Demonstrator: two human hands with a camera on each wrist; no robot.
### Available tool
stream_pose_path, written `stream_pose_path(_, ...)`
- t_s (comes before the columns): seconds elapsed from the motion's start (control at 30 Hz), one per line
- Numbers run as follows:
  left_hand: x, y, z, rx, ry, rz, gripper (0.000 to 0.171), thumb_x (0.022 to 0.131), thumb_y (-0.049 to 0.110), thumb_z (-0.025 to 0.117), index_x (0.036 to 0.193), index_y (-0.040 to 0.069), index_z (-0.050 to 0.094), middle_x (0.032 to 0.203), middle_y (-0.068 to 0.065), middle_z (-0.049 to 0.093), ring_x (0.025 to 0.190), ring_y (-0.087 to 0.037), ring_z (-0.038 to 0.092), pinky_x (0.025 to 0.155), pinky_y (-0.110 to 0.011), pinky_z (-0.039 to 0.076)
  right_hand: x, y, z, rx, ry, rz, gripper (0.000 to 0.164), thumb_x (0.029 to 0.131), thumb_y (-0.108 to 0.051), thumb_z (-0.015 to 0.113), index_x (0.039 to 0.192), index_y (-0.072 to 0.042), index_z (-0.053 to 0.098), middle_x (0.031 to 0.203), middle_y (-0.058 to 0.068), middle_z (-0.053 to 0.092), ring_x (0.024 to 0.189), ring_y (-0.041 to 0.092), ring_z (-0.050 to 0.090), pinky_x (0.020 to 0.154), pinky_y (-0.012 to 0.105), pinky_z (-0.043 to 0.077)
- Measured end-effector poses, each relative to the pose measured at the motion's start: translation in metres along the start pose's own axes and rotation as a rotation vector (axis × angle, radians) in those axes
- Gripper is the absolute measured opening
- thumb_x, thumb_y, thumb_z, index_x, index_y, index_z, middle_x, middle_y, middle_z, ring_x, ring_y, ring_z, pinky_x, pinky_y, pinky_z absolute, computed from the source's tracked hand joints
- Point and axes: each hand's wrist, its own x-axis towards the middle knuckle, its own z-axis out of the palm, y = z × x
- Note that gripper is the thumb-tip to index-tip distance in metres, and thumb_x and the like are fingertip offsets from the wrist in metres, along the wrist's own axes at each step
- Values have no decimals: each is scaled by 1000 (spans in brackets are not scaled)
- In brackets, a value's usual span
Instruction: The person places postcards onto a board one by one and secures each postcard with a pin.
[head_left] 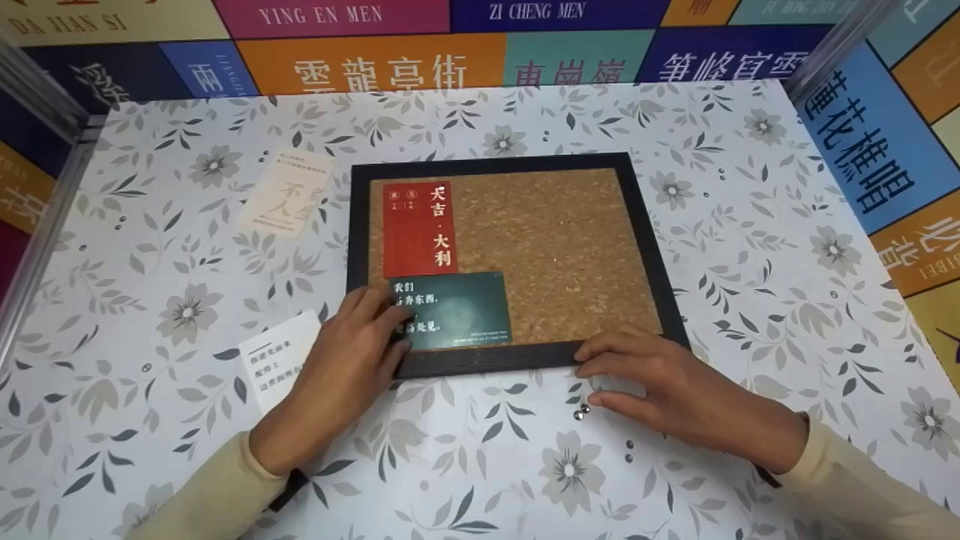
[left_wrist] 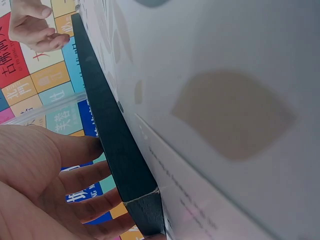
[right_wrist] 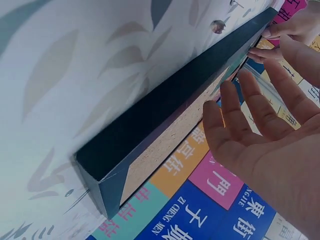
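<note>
A black-framed cork board [head_left: 555, 247] lies on the table, with a red card [head_left: 418, 229] at its upper left and a dark green card [head_left: 472, 311] just below. My left hand [head_left: 356, 341] rests at the board's lower left corner, fingers over the green card's left end and part of its text hidden. Against the dark frame [left_wrist: 112, 130] the left wrist view shows those fingers extended. My right hand [head_left: 660, 382] hovers by the lower right frame edge, fingers loosely bent and empty in the right wrist view. Small shiny silver balls [head_left: 582, 411] lie near its thumb.
A cream card [head_left: 289, 195] lies left of the board. Partly under my left forearm is a white card [head_left: 277, 360] with black text. The tabletop [head_left: 480, 465] has a flower and leaf print. Colourful lettered panels [head_left: 375, 64] stand along the back and sides.
</note>
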Motion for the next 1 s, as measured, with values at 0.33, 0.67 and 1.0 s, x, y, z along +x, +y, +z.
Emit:
stream_pose_path(0.33,1,1,0,5,-5,-2,34,94,3,85,127,-2,77,132,-20,66,129,-41,58,98,-57,57,-10,-2,3,-151,-42,27,36,87,-4,93,118,-16,80,124,-1,72,107,17,74,89,25,59)
stream_pose_path(0.67,0,1,-1,-1,-17,-19,35,94,3,85,128,-2,77,132,-19,66,132,-41,58,99,-58,57,-13,1,8,-285,-44,-15,30,85,-3,92,111,-15,82,111,-1,75,96,17,75,79,37,63)
stream_pose_path(1.0,0,0,0,14,-2,-6,33,93,2,86,125,-1,78,130,-18,66,129,-40,58,96,-56,57,-10,2,15,-379,-1,-93,15,89,-3,85,101,-12,83,102,2,75,84,18,74,71,33,63)
